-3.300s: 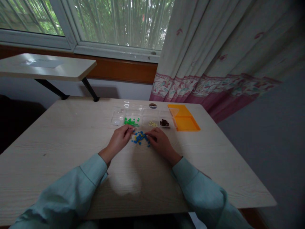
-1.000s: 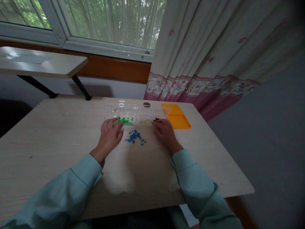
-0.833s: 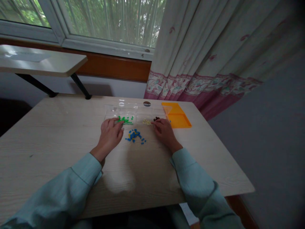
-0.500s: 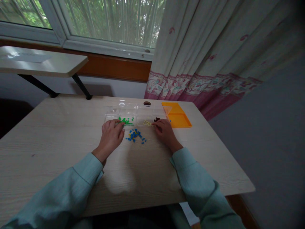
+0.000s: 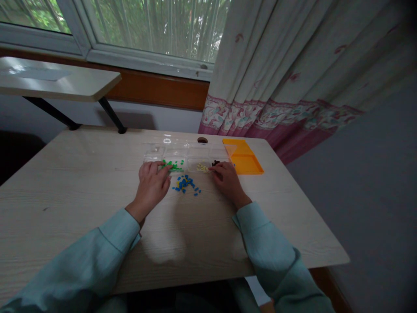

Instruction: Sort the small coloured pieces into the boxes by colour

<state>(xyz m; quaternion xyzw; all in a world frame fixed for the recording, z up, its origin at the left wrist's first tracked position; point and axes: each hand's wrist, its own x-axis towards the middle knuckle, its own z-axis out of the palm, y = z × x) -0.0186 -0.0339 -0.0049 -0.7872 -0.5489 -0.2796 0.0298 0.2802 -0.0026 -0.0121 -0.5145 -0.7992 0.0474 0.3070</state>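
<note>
A clear plastic compartment box (image 5: 192, 151) lies across the far part of the table. My left hand (image 5: 151, 180) is at its front left, with fingers over the front edge beside small green pieces (image 5: 176, 164). The thumb stays on the near side. My right hand (image 5: 226, 178) has its bent fingers at the front right edge, by cream pieces (image 5: 202, 167) and dark brown pieces (image 5: 215, 163). Both hands appear to grip the box, though the fingertips are partly hidden. Between them, a loose pile of blue and yellow pieces (image 5: 185, 182) lies on the table in front of the box.
An orange tray (image 5: 249, 164) sits right of the box, near the table's (image 5: 97, 174) right edge. Behind the box is a round cable hole (image 5: 202, 140). A raised shelf (image 5: 65, 82) on black legs stands at the back left. A curtain (image 5: 260, 78) hangs behind.
The view has shifted slightly. Both hands, the box and the pieces keep the same places relative to each other.
</note>
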